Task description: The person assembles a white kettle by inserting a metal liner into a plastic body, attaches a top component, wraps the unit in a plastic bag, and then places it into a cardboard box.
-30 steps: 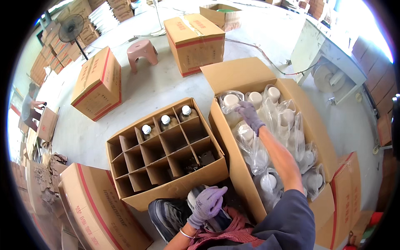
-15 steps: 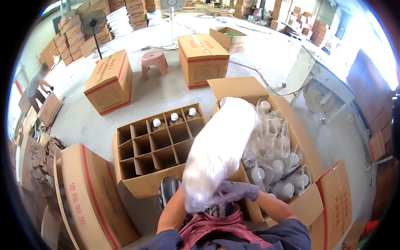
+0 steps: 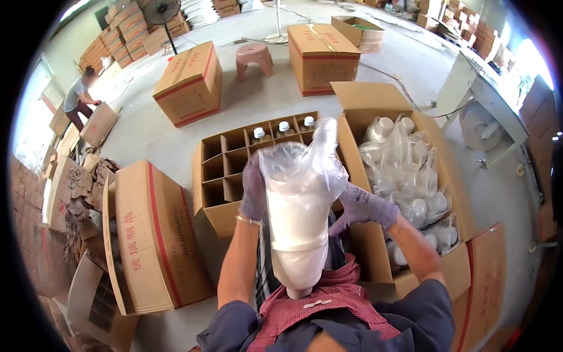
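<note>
In front of my lap stands a large white bottle [image 3: 296, 226] inside a clear plastic bag [image 3: 287, 161], its narrow neck pointing down toward my apron. My left hand [image 3: 253, 190], in a purple-grey glove, presses round its left side, the fingertips partly hidden. On the other side my gloved right hand [image 3: 368, 208] has its fingers apart beside the bottle; whether the thumb touches it I cannot tell. Right of me an open carton [image 3: 366, 249] holds several bagged white bottles [image 3: 416, 170]. Ahead, a divided carton [image 3: 220, 220] has three capped bottles [image 3: 284, 128] in its far row.
A tall carton [image 3: 155, 234] stands at my left, near torn cardboard [image 3: 88, 188]. Farther off are two closed cartons [image 3: 187, 82] [image 3: 322, 61], a pink stool [image 3: 254, 58], a fan [image 3: 161, 10] and a machine [image 3: 484, 102]. At far left a person [image 3: 79, 97] bends over a carton.
The bagged bottle has swung from a slant over the cartons to near upright against my lap. My right hand has come away from its near end to its right side, fingers spread.
</note>
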The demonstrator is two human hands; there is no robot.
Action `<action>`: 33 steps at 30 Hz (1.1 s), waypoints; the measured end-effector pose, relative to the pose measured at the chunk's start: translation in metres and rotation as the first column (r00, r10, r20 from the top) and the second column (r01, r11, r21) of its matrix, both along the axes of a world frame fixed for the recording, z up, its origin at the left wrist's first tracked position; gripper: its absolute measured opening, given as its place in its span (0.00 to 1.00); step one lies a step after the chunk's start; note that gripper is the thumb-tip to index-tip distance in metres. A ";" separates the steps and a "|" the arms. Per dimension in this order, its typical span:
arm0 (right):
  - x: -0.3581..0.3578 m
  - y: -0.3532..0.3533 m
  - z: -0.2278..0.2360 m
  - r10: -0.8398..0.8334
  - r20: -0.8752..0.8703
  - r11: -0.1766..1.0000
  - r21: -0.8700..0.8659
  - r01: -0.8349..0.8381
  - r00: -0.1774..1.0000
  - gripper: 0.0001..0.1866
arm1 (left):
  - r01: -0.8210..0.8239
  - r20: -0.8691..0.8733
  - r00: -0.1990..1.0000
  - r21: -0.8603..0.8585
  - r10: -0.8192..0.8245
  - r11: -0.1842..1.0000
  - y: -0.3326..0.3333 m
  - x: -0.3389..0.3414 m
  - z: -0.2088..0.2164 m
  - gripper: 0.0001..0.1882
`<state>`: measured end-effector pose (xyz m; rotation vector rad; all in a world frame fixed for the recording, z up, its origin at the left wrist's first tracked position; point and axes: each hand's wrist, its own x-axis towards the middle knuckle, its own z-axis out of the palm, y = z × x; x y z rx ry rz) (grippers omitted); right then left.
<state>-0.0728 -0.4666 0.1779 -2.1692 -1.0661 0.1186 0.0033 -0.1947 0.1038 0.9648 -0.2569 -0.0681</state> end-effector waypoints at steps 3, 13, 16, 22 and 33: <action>0.021 0.019 -0.014 -0.032 0.253 0.993 -0.105 0.060 0.967 0.48 | -0.136 0.262 0.958 0.054 0.118 0.989 0.016 0.025 0.068 0.24; 0.135 0.029 -0.240 -0.087 -0.542 0.754 0.513 0.411 0.836 0.14 | -0.009 -0.198 0.973 0.488 0.120 0.873 0.085 0.006 -0.090 0.13; 0.075 -0.051 -0.378 -0.398 -0.522 0.911 -0.132 0.390 0.755 0.17 | 0.343 -0.573 0.814 0.608 0.096 0.716 0.105 -0.057 -0.174 0.16; 0.068 -0.007 -0.177 -0.414 -0.082 0.864 -0.350 0.363 0.907 0.22 | -0.156 -0.071 0.982 0.231 0.177 0.960 0.059 -0.047 0.006 0.29; 0.088 0.041 -0.073 -0.084 -0.322 0.903 0.375 0.208 0.943 0.31 | -0.331 0.169 0.943 0.578 0.287 0.746 0.045 -0.067 0.058 0.15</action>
